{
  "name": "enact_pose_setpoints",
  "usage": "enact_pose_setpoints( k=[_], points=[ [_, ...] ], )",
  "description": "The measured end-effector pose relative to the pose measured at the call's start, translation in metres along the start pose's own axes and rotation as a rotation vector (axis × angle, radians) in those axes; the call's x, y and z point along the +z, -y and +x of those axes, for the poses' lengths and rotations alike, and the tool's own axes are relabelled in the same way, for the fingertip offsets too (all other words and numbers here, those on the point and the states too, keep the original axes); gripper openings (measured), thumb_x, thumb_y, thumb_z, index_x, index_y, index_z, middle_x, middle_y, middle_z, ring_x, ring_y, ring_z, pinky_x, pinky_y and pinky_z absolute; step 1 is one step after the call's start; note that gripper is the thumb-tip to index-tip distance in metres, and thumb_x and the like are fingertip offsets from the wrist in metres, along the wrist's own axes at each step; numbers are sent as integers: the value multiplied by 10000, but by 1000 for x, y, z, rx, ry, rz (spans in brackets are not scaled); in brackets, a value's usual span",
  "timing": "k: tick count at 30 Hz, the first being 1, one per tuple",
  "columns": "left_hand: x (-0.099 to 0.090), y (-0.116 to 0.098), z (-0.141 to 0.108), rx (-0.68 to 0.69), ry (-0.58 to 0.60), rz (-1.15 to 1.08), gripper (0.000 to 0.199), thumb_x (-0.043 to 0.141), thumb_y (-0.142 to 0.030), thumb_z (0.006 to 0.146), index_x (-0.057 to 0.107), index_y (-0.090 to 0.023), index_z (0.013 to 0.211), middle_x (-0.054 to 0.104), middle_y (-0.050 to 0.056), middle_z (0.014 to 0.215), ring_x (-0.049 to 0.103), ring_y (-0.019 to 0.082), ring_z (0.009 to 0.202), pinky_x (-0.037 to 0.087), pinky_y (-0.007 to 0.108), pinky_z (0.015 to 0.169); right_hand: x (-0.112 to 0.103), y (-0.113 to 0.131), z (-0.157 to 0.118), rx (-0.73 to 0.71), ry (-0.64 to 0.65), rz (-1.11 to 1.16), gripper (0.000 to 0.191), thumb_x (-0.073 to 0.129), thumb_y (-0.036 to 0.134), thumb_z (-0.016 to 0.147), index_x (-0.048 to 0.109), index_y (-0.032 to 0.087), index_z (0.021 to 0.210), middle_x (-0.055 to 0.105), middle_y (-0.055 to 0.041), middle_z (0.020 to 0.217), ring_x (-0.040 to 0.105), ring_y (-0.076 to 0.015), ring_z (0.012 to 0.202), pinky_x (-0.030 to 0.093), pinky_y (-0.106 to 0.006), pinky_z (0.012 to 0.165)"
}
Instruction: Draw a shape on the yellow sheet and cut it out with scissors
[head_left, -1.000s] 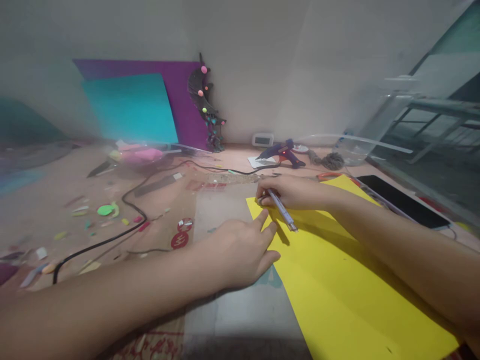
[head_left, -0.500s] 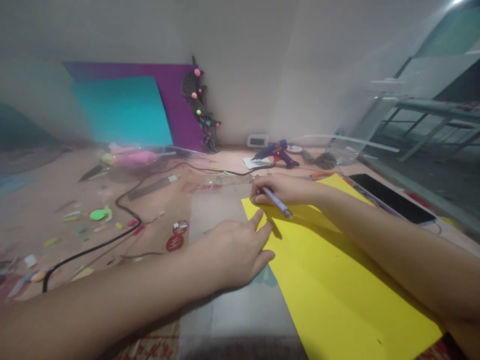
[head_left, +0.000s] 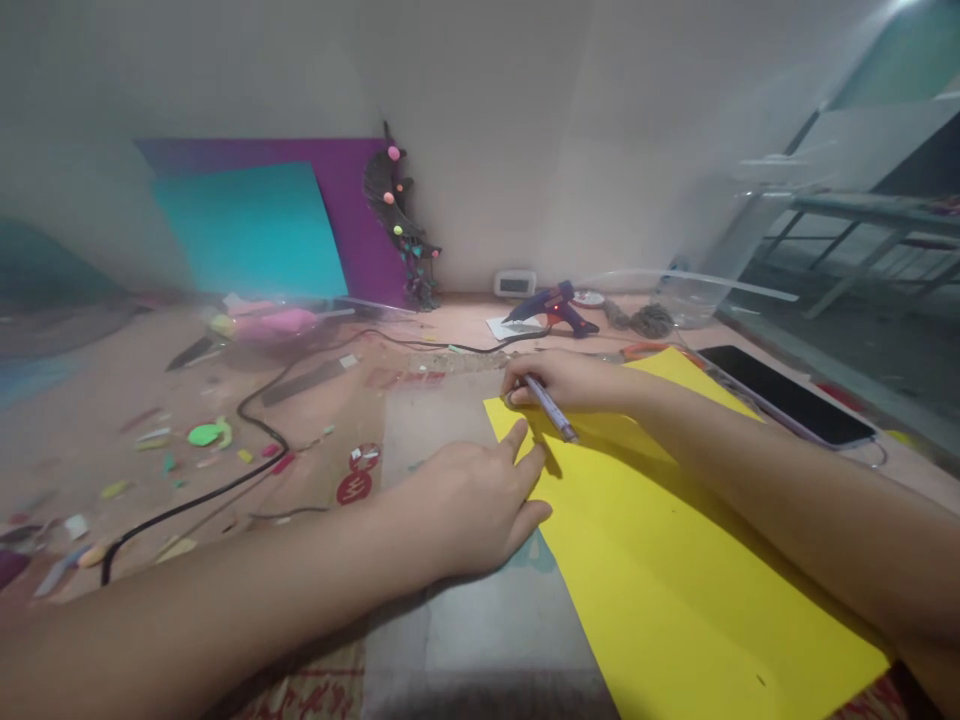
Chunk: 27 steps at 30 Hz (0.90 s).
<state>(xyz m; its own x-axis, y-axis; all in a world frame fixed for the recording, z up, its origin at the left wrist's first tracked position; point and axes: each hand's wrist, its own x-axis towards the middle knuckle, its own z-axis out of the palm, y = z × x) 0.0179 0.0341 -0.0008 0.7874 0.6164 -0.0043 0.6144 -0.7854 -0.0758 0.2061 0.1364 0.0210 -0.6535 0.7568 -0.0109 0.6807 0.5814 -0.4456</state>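
The right hand point(head_left: 551, 383) was closed round a slim, pale purple pen point(head_left: 553, 409), its shaft slanting back over the yellow sheet point(head_left: 697, 530). And the left hand point(head_left: 480, 505), loosely open and holding nothing, had its fingertips on the sheet's near-left edge! That smooth, straight-edged sheet lay flat beneath the right hand and forearm. Beyond the hands sat a dark blue glue gun point(head_left: 555, 307); right of them, a flat, glossy black phone point(head_left: 787, 396); left, a thin curving cord point(head_left: 247, 410) among small coloured scraps.
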Motion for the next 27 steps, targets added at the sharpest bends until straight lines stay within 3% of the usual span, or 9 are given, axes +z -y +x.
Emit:
enact_pose_setpoints(
  k=[5, 9, 11, 13, 19, 21, 25, 27],
  points=[
    [-2, -1, 0, -8, -2, -5, 488, 341, -432, 1013, 510, -140, 1366, 577, 187, 1370, 726, 286, 869, 595, 400, 647, 22, 5, 5, -12, -185, 46, 184, 596, 270, 883, 709, 165, 984, 718, -60, 886, 631, -181, 818, 426, -262, 710],
    [-1, 0, 0, -9, 14, -5, 536, 331, -441, 1014, 440, -133, 1439, 497, 203, 1470, 727, 285, 897, 600, 419, 703, 1, 1, 3, -26, 6, -27, 134, 621, 251, 854, 720, 183, 913, 725, -49, 881, 635, -175, 796, 415, -250, 669],
    [-1, 0, 0, -6, 25, -2, 560, 319, -442, 1017, 409, -115, 1462, 461, 221, 1501, 725, 298, 922, 599, 441, 734, -8, -3, 0, -45, 39, -69, 111, 636, 243, 836, 727, 193, 875, 730, -45, 899, 639, -178, 812, 417, -248, 670],
    [-2, 0, 0, -3, 25, -8, 550, 325, -432, 1015, 419, -111, 1452, 477, 226, 1482, 723, 305, 926, 599, 445, 724, -6, -5, 0, -46, 5, -43, 128, 621, 248, 847, 728, 197, 895, 734, -43, 903, 645, -178, 817, 428, -249, 681],
    [-5, -2, 1, -4, -4, -39, 424, 387, -400, 1001, 560, -138, 1287, 631, 168, 1261, 719, 304, 894, 605, 437, 693, 30, 7, 12, -62, -183, 132, 198, 583, 258, 877, 720, 148, 969, 732, -70, 864, 655, -182, 802, 448, -263, 701],
    [-2, -2, 0, -8, -6, -45, 444, 383, -409, 1003, 546, -136, 1312, 616, 175, 1302, 718, 312, 922, 610, 451, 713, 26, 8, 12, -70, -157, 115, 188, 587, 252, 870, 719, 151, 956, 727, -62, 841, 647, -177, 777, 442, -262, 683],
    [3, 1, 1, -23, 25, -37, 525, 359, -439, 1011, 447, -144, 1436, 464, 213, 1502, 727, 329, 946, 613, 493, 733, 6, -4, 3, -60, 13, 90, 103, 661, 252, 797, 714, 181, 849, 728, -44, 854, 641, -175, 770, 439, -254, 654],
    [-1, 4, 4, -43, 43, -39, 546, 381, -448, 1007, 437, -134, 1449, 429, 227, 1529, 722, 349, 985, 610, 514, 758, 7, -13, 0, -32, -79, 232, 135, 642, 292, 819, 694, 170, 844, 723, -54, 847, 651, -176, 776, 463, -259, 675]
  ],
)
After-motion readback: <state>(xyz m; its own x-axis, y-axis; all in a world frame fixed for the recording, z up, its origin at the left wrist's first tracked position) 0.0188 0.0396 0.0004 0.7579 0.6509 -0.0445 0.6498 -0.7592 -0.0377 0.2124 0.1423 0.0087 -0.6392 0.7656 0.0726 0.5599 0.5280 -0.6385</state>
